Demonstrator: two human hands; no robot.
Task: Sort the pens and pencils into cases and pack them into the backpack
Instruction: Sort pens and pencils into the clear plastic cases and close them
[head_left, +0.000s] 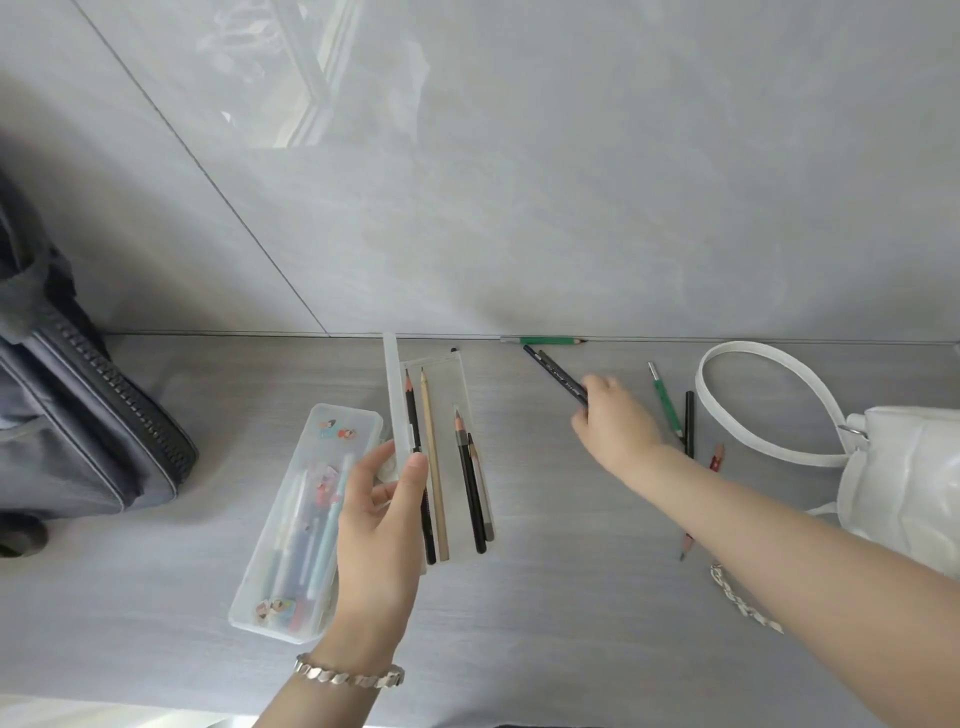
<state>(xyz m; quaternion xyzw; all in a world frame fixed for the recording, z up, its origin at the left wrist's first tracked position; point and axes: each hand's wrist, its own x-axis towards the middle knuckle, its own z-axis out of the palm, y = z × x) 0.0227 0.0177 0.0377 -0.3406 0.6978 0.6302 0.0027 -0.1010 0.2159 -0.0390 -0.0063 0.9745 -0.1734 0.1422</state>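
Observation:
An open clear case (457, 384) lies mid-table with several pencils (470, 483) inside. My left hand (382, 519) holds its raised lid (396, 400) by the near end. Left of it lies a shut translucent case (306, 519) full of pens. My right hand (615, 421) grips two dark pencils (553, 371) just right of the open case. More lie loose: a green pencil (550, 341) against the wall, a green one (666, 400), a black pen (689, 423) and two short pencil stubs (717, 457) beside my right forearm. The grey backpack (67, 415) stands at the far left.
A white handbag (904, 467) with a looped strap (769, 374) sits at the right edge, its chain (740, 597) trailing on the grey table (571, 597). A grey tiled wall (519, 182) rises right behind the table.

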